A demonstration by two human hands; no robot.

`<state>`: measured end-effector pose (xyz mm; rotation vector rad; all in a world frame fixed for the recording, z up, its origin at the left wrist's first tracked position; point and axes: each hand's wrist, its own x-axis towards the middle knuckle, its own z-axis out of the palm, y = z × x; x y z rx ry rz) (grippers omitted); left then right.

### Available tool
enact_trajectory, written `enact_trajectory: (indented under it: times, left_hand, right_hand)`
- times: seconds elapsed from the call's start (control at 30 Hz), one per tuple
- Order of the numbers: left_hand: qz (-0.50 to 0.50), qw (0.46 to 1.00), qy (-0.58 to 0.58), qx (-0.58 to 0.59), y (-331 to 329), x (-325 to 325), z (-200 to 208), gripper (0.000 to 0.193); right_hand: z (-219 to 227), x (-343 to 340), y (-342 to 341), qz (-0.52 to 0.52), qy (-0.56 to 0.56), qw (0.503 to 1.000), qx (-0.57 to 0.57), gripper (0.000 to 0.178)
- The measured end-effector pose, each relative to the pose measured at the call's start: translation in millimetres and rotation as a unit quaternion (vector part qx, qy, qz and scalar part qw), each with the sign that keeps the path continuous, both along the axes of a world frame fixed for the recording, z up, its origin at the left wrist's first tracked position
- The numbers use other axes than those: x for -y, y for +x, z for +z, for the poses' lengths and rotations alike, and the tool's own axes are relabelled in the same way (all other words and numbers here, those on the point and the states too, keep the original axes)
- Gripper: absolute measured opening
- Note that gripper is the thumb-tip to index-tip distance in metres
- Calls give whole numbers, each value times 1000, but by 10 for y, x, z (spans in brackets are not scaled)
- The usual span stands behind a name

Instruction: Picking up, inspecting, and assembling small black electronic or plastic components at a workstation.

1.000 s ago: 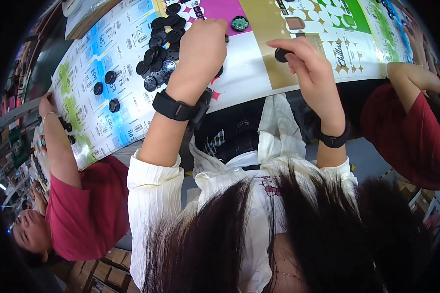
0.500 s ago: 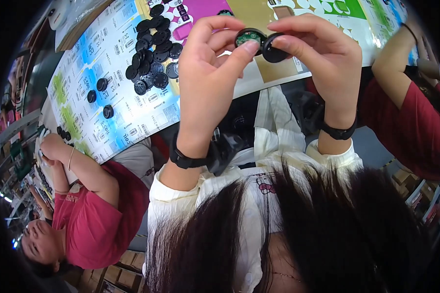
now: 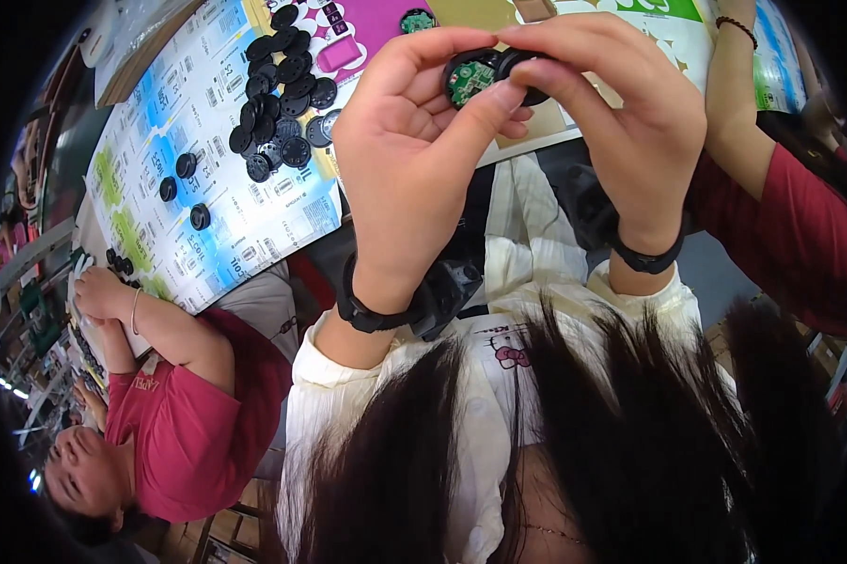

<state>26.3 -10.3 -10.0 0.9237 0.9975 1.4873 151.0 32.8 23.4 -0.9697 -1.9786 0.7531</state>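
My left hand (image 3: 414,160) pinches a small round black part with a green circuit board (image 3: 469,77) inside it, raised close to the camera. My right hand (image 3: 621,122) holds a round black cap (image 3: 529,75) right beside that part, the two pieces touching. Both wrists wear black bands. A heap of several similar black round parts (image 3: 282,89) lies on the table beyond my left hand. Another round part with a green board (image 3: 416,19) lies at the top edge on a pink sheet.
The table (image 3: 254,216) is covered with printed blue, green and white sheets. A few loose black discs (image 3: 184,183) lie on the left. A person in a red shirt (image 3: 188,414) sits at my left, another red sleeve (image 3: 799,226) at my right.
My left hand left the heap on the table and came up with a circuit-board part; both hands then rose nearer the camera and brought the two pieces together.
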Motion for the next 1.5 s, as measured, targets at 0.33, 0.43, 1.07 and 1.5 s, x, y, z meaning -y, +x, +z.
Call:
enact_trajectory:
  times: [0.33,0.43,1.07,1.5]
  left_hand:
    - [-23,992,-66,-103,-134,5,109,23]
    - [-56,996,-64,16,-267,30,38,25]
    - [-126,977,-30,172,-339,36,-86,41]
    - [-97,978,-59,173,-268,67,-65,40]
  right_hand:
    - [141,-65,125,95,109,978,152,35]
    - [44,-52,95,76,131,980,128,34]
    - [-20,64,4,38,65,996,47,41]
    - [37,103,16,26,54,995,84,40]
